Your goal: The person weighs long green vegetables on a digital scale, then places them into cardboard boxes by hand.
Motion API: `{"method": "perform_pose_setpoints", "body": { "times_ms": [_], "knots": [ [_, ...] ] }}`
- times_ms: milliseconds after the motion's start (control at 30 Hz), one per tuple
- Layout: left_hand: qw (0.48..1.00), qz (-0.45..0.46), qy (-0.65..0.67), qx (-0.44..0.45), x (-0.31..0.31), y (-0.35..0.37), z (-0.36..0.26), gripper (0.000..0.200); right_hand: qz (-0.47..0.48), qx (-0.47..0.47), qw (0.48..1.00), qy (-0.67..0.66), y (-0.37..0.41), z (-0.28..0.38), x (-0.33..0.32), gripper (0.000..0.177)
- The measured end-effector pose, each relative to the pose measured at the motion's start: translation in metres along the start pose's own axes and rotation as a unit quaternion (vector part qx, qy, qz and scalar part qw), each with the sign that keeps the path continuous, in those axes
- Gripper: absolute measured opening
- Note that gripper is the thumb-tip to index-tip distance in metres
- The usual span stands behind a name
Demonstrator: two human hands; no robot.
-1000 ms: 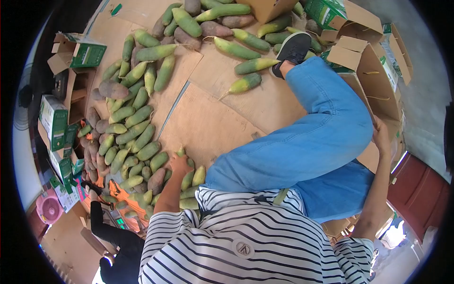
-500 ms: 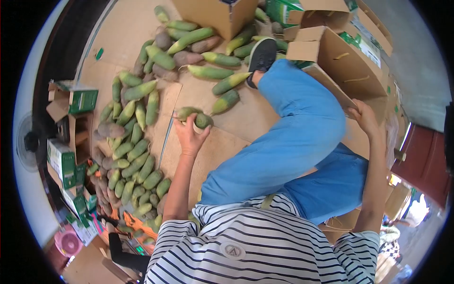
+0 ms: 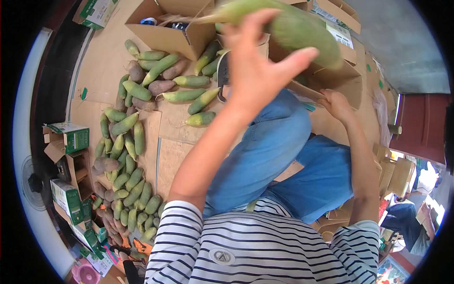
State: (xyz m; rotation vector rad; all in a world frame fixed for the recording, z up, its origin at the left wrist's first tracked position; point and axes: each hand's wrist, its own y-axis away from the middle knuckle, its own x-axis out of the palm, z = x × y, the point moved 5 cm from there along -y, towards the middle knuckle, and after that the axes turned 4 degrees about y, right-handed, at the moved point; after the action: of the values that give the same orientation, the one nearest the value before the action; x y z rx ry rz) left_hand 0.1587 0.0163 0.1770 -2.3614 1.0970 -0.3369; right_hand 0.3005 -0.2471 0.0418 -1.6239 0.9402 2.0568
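Note:
My left hand (image 3: 257,71) is raised close to the camera, its fingers and thumb wrapped round a large green radish (image 3: 307,35). The radish is blurred, and its thin root trails to the left. It hangs above an open cardboard box (image 3: 352,83), whose inside is mostly hidden by the radish and hand. My right hand (image 3: 336,105) grips the near flap of that box. On the floor to the left lie many green radishes (image 3: 137,90), some brownish with soil, in a loose pile and a denser heap (image 3: 135,194).
Another open carton (image 3: 189,40) with dark items inside stands at the top. Green-and-white cartons (image 3: 64,194) line the left side near a fan (image 3: 35,184) and a pink basin (image 3: 86,273). Flattened cardboard (image 3: 172,161) covers the floor. Another person (image 3: 402,220) is at the far right.
My left hand has lifted the radish off the floor, up and right over the box. My right hand stays on the box flap. The view has shifted.

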Motion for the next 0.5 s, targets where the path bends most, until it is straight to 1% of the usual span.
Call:
{"method": "perform_pose_setpoints", "body": {
  "times_ms": [33, 67, 100, 133, 233, 300, 367, 433, 500],
  "knots": [
    [0.999, 0.031, -0.013, 0.01, 0.018, 0.002, 0.008, 0.057, -0.031, -0.005, 0.999, -0.006, 0.004, -0.004, 0.002, 0.031],
    [0.993, 0.089, 0.024, -0.073, 0.036, 0.011, 0.03, 0.056, -0.062, -0.011, 0.998, -0.014, 0.01, -0.007, 0.004, 0.032],
    [0.975, 0.146, 0.061, -0.156, 0.048, 0.023, 0.051, 0.056, -0.094, -0.017, 0.995, -0.024, 0.012, -0.007, 0.005, 0.033],
    [0.969, 0.148, 0.026, -0.197, 0.044, 0.033, 0.055, 0.053, -0.046, -0.001, 0.998, -0.052, 0.009, -0.001, 0.004, 0.029],
    [0.984, 0.107, 0.0, -0.143, 0.006, 0.059, 0.086, 0.045, 0.009, -0.031, 0.999, -0.042, 0.011, 0.017, -0.004, 0.027],
    [0.971, 0.102, 0.032, -0.213, -0.029, 0.094, 0.132, 0.04, 0.013, -0.042, 0.997, -0.057, 0.011, 0.013, -0.001, 0.025],
    [0.942, 0.127, -0.094, -0.297, -0.074, 0.13, 0.168, 0.04, 0.0, -0.051, 0.996, -0.067, 0.012, 0.011, 0.002, 0.024],
    [0.906, 0.164, -0.259, -0.291, -0.118, 0.169, 0.201, 0.042, -0.03, -0.055, 0.996, -0.07, 0.013, 0.01, 0.001, 0.023],
    [0.84, 0.209, -0.384, -0.32, -0.154, 0.213, 0.238, 0.041, -0.027, -0.051, 0.996, -0.065, 0.011, 0.012, -0.002, 0.023]
  ]
}}
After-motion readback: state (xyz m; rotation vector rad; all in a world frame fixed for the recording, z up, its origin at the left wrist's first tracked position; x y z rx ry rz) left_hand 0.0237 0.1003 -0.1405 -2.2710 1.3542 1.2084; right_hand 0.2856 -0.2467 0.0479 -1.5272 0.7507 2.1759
